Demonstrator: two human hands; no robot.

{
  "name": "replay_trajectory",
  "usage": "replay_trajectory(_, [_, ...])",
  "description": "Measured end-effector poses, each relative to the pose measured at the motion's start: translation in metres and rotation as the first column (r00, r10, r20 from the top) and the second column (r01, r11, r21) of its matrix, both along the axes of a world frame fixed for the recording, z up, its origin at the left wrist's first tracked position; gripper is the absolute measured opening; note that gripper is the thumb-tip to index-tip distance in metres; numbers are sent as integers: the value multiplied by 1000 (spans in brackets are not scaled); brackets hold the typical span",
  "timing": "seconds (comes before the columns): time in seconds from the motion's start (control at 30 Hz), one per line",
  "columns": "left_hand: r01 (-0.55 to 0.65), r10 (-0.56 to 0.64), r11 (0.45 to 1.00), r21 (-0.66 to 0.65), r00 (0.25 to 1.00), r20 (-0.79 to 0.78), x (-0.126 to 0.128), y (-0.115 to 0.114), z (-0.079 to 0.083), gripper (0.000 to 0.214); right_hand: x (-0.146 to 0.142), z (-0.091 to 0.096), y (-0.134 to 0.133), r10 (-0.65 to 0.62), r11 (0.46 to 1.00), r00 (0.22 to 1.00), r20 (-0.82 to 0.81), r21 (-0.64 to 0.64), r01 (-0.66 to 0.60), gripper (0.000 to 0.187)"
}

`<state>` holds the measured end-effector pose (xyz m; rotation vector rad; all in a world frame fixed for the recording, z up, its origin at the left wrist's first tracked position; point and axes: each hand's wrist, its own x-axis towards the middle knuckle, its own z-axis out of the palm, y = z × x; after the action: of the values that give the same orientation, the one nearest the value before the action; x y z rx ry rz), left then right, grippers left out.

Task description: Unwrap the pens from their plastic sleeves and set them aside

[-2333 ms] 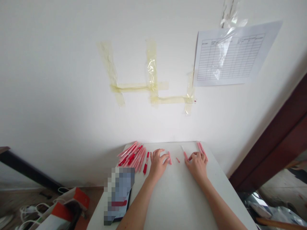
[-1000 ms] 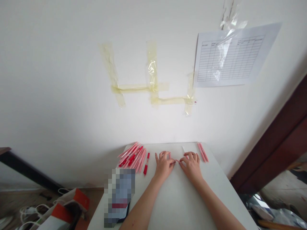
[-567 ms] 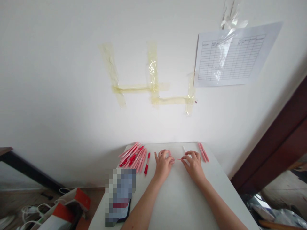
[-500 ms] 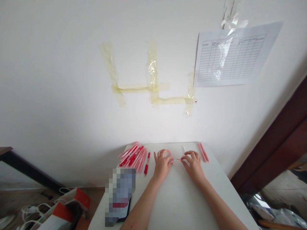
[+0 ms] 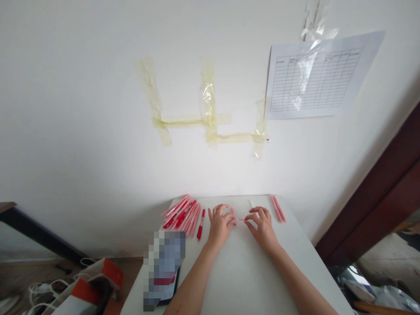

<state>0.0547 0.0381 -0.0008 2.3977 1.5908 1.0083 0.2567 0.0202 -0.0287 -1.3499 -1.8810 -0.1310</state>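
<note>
Head view | white table (image 5: 244, 275) foremost | right hand (image 5: 263, 225): fingertips pinched on thin pink piece (image 5: 241, 219), between both hands | left hand (image 5: 218, 225): loosely curved at short pink part (image 5: 233, 214), cannot tell if gripping | pen pile (image 5: 182, 214) left, two pink pens (image 5: 278, 208) right | wall (image 5: 98, 109) behind

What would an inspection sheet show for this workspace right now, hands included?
Surface: white table, against a wall.
Job's things: pile of pink and red pens, left; red pen beside it; two pink pens, right; white-tipped piece partly behind the right hand.
Clutter: phone-like device, partly pixelated.
Hands: right hand pinches a small pink piece; left hand is at a pink tube, contact unclear.
Cables: white cords, low at left.
Surroundings: form and yellowed tape on the wall; red-and-white boxes at left.
</note>
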Motion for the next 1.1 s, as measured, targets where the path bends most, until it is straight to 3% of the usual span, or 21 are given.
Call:
replay_trajectory(0.3, [7, -7, 1000, -9, 1000, -23, -1, 0, -1, 12, -1, 3, -1, 31, 996, 999, 32, 78, -33, 8])
replay_trajectory(1.1, [27, -26, 999, -18, 999, 26, 1, -1, -2, 12, -3, -1, 0, 57, 996, 996, 72, 66, -62, 4])
